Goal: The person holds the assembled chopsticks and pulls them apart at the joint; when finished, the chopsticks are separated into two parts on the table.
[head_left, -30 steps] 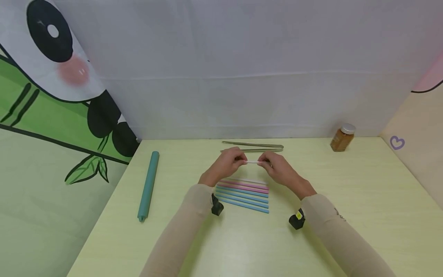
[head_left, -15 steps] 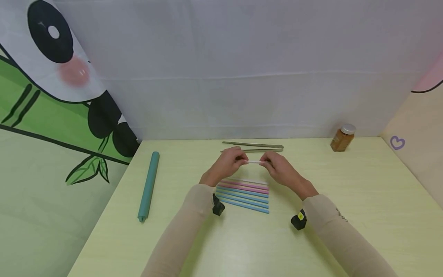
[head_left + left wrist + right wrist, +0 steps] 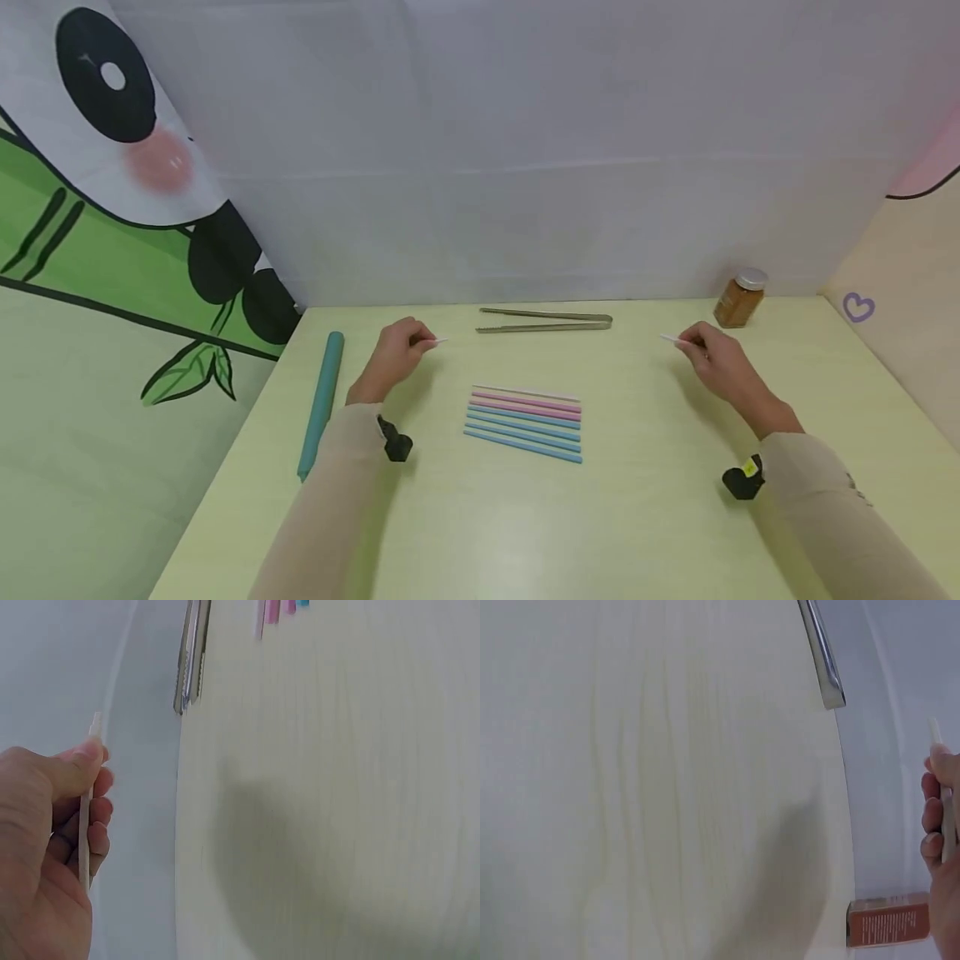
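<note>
The tongs lie on the table near its far edge, bend to the right, legs spread to the left. To the left of the tongs, and slightly nearer the person, the left hand pinches a thin white stick, the left stick, between thumb and curled fingers; a narrower tip pokes out past the thumb, and the rest runs back along the palm. To the right of the tongs, well apart from them, the right hand grips the right stick the same way, fingers folded round it and a short white end showing. Both hands are off the table, their shadows falling on it, and the two sticks point inward towards each other.

On the near side of the tongs lies the row of sticks side by side: one pale stick closest to the tongs, then two pink sticks, then four blue sticks. The teal roll lies to the left of the tongs and nearer the person, partly behind the left sleeve. The jar, brown with a silver lid, stands to the right of the tongs, just beyond the right hand.
</note>
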`<state>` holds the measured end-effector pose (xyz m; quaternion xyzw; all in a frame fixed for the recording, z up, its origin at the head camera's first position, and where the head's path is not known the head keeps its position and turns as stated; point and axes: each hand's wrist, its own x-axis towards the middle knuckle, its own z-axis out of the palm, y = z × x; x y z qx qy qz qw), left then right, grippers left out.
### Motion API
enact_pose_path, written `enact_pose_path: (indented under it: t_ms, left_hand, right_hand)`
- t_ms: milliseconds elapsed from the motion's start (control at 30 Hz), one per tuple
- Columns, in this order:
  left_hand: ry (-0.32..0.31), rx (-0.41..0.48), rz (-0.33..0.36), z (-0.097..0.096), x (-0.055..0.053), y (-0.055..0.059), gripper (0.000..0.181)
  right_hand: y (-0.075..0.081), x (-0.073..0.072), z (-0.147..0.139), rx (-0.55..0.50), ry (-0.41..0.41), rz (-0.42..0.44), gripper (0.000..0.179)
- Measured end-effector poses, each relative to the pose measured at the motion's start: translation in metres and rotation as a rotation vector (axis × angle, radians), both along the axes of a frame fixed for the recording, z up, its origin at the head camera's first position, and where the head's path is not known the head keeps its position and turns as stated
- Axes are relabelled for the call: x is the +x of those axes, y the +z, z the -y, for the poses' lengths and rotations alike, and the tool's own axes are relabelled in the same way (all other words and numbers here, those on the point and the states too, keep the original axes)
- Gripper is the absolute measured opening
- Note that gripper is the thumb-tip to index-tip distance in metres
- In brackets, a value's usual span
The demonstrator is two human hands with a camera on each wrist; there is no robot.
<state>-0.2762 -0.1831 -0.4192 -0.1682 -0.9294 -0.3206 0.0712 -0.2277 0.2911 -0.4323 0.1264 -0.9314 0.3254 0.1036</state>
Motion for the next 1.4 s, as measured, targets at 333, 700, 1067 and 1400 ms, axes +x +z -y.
enact_pose_path:
  t_ms: [333,700,1067,1400]
  left_hand:
    - [-0.125,-0.032,0.040,-0.058,-0.008,-0.002,0.013]
    - [-0.304,-0.191,0.137,-0.200,-0.018,-0.017,0.023]
    - [-0.261,-0.198,0.184,-0.258,-0.019,-0.042,0.021]
    - [-0.196,-0.183,0.182,-0.276,-0.017,-0.048,0.012]
  right_hand:
    - [-0.002,0.006,-0.032,0.030,-0.023,0.010,0.021]
    - [-0.021,-0.009,-0.037,0.068,0.012,-0.022,0.012]
    - [-0.037,-0.020,-0.037,0.043,-0.007,0.110,0.015]
    - [-0.041,-0.025,-0.037,0.041,-0.006,0.064,0.013]
